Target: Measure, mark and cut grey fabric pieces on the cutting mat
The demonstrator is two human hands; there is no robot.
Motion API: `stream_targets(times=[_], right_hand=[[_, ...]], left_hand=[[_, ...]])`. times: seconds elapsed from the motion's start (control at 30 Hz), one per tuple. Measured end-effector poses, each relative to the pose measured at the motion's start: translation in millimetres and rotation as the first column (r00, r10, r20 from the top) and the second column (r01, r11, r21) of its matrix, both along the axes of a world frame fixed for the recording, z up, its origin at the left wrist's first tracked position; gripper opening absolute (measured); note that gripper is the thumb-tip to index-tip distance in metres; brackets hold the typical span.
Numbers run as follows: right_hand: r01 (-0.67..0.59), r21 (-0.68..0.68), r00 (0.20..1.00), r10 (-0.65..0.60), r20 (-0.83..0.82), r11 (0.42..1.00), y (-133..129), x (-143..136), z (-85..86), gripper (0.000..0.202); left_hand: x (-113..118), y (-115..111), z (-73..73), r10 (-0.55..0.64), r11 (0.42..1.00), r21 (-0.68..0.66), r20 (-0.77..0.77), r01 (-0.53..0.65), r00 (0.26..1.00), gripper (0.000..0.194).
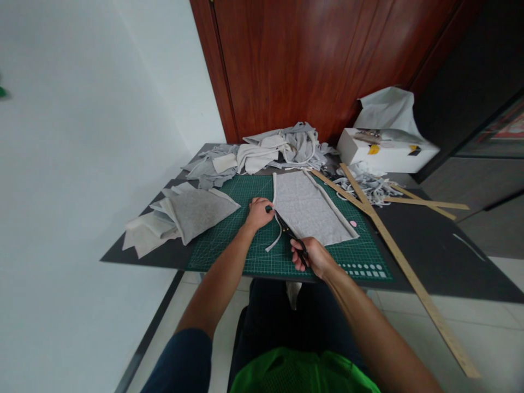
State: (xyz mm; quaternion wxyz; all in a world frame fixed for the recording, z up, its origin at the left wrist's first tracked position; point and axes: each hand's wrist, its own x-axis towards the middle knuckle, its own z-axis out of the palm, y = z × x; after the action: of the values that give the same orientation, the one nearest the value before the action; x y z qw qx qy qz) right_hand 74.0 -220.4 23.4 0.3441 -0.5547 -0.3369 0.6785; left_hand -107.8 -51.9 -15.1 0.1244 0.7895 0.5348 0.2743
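Observation:
A light grey piece of fabric [309, 204] with rolled edges lies on the green cutting mat [229, 240]. My right hand [310, 255] grips black-handled scissors [302, 251]. Their blades point up and left, along the fabric's left edge. At that same edge my left hand [261, 213] pinches the fabric, close to the scissor tips. A thin strip [277, 238] trimmed from the edge curls down onto the mat, its upper end by my left fingertips. Whether the blades are parted is hard to make out.
Stacked grey fabric pieces [196, 210] lie left of the mat. Behind it is a heap of fabric [266, 150]. Wooden rulers [405, 267] cross at the right, one jutting past the table edge. Thin scraps [370, 185] lie before a white box [385, 150].

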Motion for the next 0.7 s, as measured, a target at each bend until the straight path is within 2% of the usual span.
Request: stream_targets(times=[0.23, 0.6, 0.7], right_hand=[[0.013, 0.003, 1.0, -0.013, 0.01, 1.0, 4, -3, -2.5, 0.028], [0.019, -0.01, 1.0, -0.019, -0.001, 1.0, 9, -7, 3.8, 0.028], [0.016, -0.016, 1.0, -0.016, -0.004, 1.0, 10, -6, 0.7, 0.026]], left_hand=[[0, 1, 0.8, -0.018, 1.0, 0.001, -0.006, 0.018, 1.0, 0.016], [1, 4, 0.9, 0.009, 1.0, 0.015, -0.017, -0.009, 1.0, 0.012], [5, 14, 5.1, 0.029, 1.0, 0.012, -0.063, -0.029, 0.998, 0.03]])
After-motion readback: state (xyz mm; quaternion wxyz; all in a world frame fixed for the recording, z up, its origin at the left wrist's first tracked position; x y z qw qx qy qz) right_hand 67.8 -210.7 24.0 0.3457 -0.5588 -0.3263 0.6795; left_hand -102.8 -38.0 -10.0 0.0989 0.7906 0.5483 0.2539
